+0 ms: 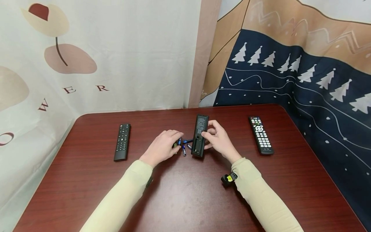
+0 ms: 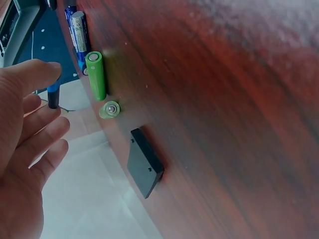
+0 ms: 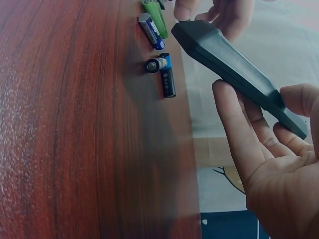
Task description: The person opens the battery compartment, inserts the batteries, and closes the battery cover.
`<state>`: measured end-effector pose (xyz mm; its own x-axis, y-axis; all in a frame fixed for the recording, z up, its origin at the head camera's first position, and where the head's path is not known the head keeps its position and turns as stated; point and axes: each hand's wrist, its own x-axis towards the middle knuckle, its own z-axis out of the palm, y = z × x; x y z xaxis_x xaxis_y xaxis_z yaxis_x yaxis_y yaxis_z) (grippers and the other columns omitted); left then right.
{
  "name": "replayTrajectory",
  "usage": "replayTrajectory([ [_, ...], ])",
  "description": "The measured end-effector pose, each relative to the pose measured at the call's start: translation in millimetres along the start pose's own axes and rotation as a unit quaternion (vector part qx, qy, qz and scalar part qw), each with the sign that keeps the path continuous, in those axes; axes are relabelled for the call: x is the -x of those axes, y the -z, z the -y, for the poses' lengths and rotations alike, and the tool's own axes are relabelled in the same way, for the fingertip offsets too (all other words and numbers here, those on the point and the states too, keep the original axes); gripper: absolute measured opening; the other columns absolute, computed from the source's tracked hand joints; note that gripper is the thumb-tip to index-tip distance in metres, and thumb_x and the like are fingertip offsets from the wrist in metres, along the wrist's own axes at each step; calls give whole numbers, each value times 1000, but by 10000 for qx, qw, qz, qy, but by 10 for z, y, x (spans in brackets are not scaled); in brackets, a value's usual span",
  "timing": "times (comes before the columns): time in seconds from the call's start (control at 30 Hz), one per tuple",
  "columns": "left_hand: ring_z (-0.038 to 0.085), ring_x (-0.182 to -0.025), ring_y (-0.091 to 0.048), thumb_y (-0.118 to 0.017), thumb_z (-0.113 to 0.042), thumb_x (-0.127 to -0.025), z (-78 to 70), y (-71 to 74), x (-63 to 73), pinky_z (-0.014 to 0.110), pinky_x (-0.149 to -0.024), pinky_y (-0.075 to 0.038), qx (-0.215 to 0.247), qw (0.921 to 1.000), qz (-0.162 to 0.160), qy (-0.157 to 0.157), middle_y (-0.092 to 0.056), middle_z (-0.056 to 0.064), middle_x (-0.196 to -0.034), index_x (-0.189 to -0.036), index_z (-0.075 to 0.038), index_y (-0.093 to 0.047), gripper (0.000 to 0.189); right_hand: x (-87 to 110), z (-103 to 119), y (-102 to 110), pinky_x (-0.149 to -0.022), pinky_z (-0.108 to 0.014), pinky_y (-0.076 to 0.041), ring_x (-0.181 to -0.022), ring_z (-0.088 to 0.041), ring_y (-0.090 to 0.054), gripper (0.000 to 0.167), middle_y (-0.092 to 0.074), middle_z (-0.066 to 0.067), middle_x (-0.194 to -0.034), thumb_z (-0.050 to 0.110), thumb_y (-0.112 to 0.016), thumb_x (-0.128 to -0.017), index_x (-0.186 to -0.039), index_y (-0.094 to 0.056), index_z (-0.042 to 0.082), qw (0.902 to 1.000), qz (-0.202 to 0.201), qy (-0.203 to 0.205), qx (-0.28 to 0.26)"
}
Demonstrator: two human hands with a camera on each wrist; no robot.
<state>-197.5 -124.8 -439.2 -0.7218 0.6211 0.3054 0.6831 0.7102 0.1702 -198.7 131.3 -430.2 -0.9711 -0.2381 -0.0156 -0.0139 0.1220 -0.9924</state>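
Note:
In my right hand (image 1: 218,139) I hold a black remote control (image 1: 200,132) raised off the table, its back up and the battery compartment uncovered. Thumb and fingers grip it by its sides, as the right wrist view shows. My left hand (image 1: 164,144) is just left of it, pinching a blue battery (image 2: 54,93) between thumb and fingers. Loose blue batteries (image 1: 184,150) lie on the table between the hands. Close to the left hand are a lying green battery (image 2: 96,77), another green battery (image 2: 110,109) seen end-on and a black battery cover (image 2: 145,164).
A black remote control (image 1: 122,141) lies on the left of the brown table (image 1: 185,199). Another remote control (image 1: 261,135), with white buttons, lies on the right. Printed curtains (image 1: 139,58) hang behind the table's far edge.

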Motion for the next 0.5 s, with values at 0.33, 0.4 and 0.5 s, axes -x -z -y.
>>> replayTrajectory([
  [0.33,28,-113,-67,-84,-15,-87,-64,8,26,44,-101,-52,-38,9988,-395,-284,-71,11,-123,-126,-1,-68,44,11,13,-6,-64,-44,-64,-81,-28,-74,34,-68,-25,-102,5,-59,-102,-134,-47,3,10000,-13,-1,14],
  [0.4,28,-112,-67,-83,-15,-87,-74,13,26,43,-101,-53,-19,9983,-461,-344,-71,11,-122,-125,-1,-68,43,8,11,-7,-63,-43,-64,-81,-27,-74,34,-68,-25,-102,5,-59,-102,-134,-47,3,10000,-17,2,7],
  [0.5,27,-110,-67,-83,-13,-86,-83,13,23,42,-98,-53,15,9977,-536,-402,-71,10,-119,-121,-2,-69,39,7,8,-7,-63,-45,-64,-80,-27,-74,34,-68,-25,-102,5,-59,-102,-134,-47,3,10000,-23,8,8],
])
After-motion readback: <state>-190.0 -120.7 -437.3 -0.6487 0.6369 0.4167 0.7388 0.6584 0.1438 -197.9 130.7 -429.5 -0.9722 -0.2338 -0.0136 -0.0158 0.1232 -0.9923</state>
